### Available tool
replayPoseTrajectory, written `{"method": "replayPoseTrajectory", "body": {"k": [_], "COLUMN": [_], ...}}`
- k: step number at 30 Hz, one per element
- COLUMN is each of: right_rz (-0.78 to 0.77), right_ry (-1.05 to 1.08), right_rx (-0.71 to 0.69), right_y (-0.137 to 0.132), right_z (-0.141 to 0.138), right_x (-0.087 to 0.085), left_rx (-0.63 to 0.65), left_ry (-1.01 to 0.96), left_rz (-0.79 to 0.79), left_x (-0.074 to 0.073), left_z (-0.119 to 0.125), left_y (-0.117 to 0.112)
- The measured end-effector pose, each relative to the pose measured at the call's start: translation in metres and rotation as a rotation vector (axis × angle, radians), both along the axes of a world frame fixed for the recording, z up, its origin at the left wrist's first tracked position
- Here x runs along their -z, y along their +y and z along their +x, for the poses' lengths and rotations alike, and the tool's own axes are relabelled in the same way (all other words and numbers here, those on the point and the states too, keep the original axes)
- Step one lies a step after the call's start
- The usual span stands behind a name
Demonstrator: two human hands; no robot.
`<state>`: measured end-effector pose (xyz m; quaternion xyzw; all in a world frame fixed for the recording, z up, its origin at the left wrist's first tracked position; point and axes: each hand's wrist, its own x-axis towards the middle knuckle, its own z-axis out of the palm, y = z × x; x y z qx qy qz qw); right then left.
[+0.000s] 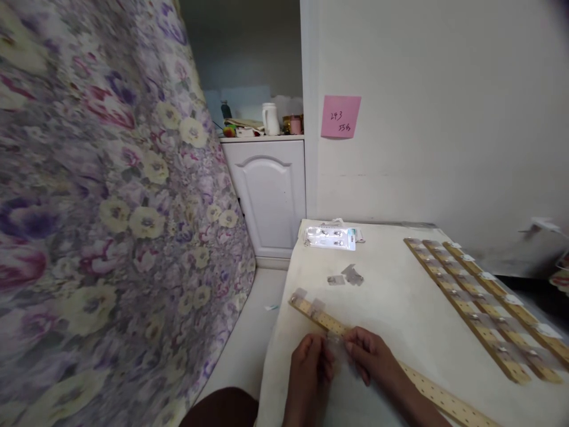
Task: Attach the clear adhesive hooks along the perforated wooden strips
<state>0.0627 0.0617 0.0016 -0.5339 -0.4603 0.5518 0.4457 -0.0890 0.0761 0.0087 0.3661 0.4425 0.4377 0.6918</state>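
A long perforated wooden strip [320,318] lies slantwise on the white table [400,296], with small clear packets fixed to its far end. My left hand [311,363] and my right hand [372,354] rest on the strip near the table's front. Both have their fingers curled and pinch a small clear packet [338,343] between them over the strip. Two loose clear packets [347,276] lie on the table beyond the strip.
A clear blister pack [329,238] lies at the table's far edge. Three more wooden strips with packets [480,302] lie at the right. A pink sticky note [340,116] is on the wall. A flowered cloth [111,225] hangs at left; a white cabinet [271,190] stands behind.
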Motion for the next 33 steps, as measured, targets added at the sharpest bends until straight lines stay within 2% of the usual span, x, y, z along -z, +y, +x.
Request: {"method": "replayPoseTrajectory", "body": {"k": [5, 12, 19, 22, 27, 33], "right_rz": [0.010, 0.063, 0.264, 0.329, 0.338, 0.335], "right_ry": [-0.115, -0.153, -0.487, -0.525, -0.555, -0.546], "right_rx": [0.031, 0.102, 0.186, 0.180, 0.145, 0.149], "right_y": [0.001, 0.002, 0.019, 0.033, 0.046, 0.048], "right_z": [0.003, 0.005, 0.012, 0.012, 0.012, 0.013], "right_x": [-0.008, -0.006, -0.008, -0.004, 0.009, 0.013], "left_rx": [0.027, 0.023, 0.016, -0.004, -0.007, 0.032], "left_ry": [0.016, -0.018, 0.059, 0.065, 0.155, 0.363], "left_rz": [-0.016, -0.053, -0.069, -0.103, -0.111, -0.044], "left_x": [-0.005, 0.003, 0.005, 0.006, 0.008, -0.006], "left_z": [0.002, 0.004, 0.019, 0.025, 0.028, 0.029], "left_y": [0.000, -0.001, 0.006, 0.010, 0.012, 0.016]}}
